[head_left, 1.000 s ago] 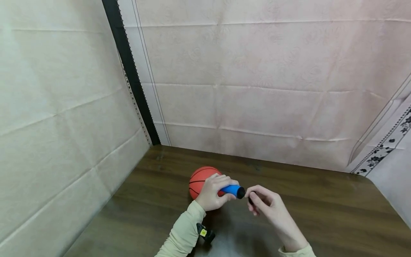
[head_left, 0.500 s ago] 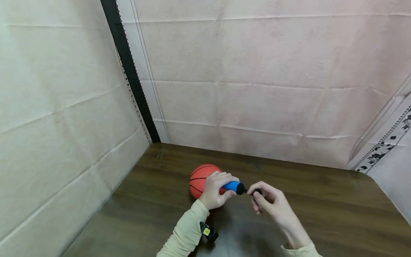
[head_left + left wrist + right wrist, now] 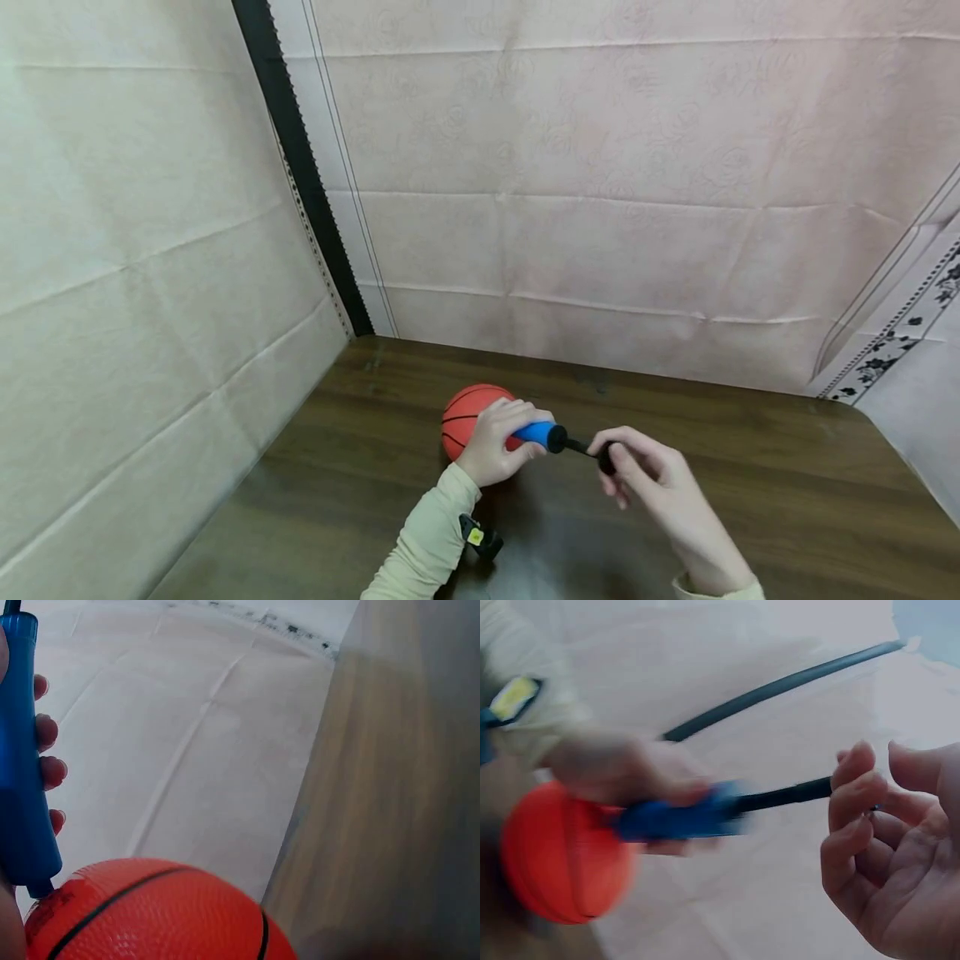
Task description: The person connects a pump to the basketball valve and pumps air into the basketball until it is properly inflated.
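A small hand pump (image 3: 534,433) with a blue barrel lies slanted in my left hand (image 3: 495,442), whose fingers wrap round the barrel. Its nozzle end meets an orange-red ball (image 3: 465,417) with black lines, as the left wrist view shows at the ball's surface (image 3: 165,915). From the other end a black rod (image 3: 784,796) sticks out toward my right hand (image 3: 648,479). The thumb and fingers of that hand pinch the black knob (image 3: 607,457) at the rod's end. In the right wrist view the knob is mostly hidden behind the curled fingers.
The ball sits on a dark brown wooden table (image 3: 337,500). Pale cloth walls (image 3: 600,167) stand behind it and to the left, with a black strip (image 3: 315,183) at their corner. A black wrist device (image 3: 482,537) hangs at the left sleeve.
My right hand has moved to the right with the knob, and a length of rod now shows between barrel and knob. The left hand and the ball have stayed almost in place.
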Demonstrator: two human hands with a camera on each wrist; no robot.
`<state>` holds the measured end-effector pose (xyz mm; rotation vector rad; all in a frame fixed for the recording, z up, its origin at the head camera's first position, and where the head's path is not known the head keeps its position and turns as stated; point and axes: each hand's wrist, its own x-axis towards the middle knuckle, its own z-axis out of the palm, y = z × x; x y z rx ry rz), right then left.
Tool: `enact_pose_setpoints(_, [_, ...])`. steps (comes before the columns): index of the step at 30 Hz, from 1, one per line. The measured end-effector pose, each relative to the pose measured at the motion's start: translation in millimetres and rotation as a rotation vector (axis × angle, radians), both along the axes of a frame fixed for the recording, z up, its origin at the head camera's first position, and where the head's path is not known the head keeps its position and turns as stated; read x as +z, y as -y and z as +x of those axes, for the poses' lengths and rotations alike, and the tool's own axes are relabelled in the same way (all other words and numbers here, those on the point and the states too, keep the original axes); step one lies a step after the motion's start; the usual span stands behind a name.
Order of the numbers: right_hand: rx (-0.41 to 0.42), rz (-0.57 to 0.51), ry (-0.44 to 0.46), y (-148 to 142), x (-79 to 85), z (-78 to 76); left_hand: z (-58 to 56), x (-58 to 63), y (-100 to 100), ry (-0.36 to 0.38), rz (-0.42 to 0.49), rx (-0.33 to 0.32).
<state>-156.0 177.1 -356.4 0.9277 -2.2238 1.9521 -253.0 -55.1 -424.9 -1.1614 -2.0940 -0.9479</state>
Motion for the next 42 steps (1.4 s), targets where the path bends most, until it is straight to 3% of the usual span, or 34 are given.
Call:
enact_pose_setpoints(3, [0.002,-0.009,-0.045,-11,9.8,9.5,-3.0,-0.7,9,0.005,0.019,0.048])
enact_pose_setpoints(6, [0.017,-0.011,-0.05,-15,8.3,8.0,-4.6,-1.9,11,-0.02,0.038,0.077])
enact_pose_setpoints(11, [0.071,-0.051,0.001,-2,-15.4,-14.0,-2.8,-6.6,1,-0.103,0.045,0.123])
enact_pose_setpoints(16, [0.043,-0.082,0.079,12,-39.7,-29.9,0.9,-8.3,-11,-0.213,-0.004,0.176])
enact_pose_setpoints(19, [-0.008,-0.055,0.081,18,-44.3,-31.8,2.3,-7.6,-12,-0.223,-0.028,0.174])
enact_pose_setpoints(24, [-0.055,0.036,0.043,14,-31.7,-24.7,1.8,-5.3,-6,-0.175,-0.042,0.116])
enact_pose_setpoints(30, [-0.008,0.019,-0.087,-15,-9.3,-8.6,-3.7,-3.3,-1,-0.137,-0.001,0.106])
enact_pose_setpoints(33, [0.035,-0.062,-0.113,-23,-6.6,-5.8,-5.6,-2.2,-1,-0.136,0.014,0.112])
enact_pose_setpoints(36, [0.146,-0.238,-0.122,-16,-15.1,-15.2,-5.2,-2.5,-3,-0.141,0.027,0.127])
enact_pose_setpoints(38, [0.176,-0.326,-0.098,-3,-25.0,-24.3,-3.4,-4.3,-5,-0.159,0.041,0.171])
enact_pose_setpoints(42, [0.107,-0.349,0.01,20,-44.2,-32.9,2.9,-11.1,-11,-0.231,0.058,0.252])
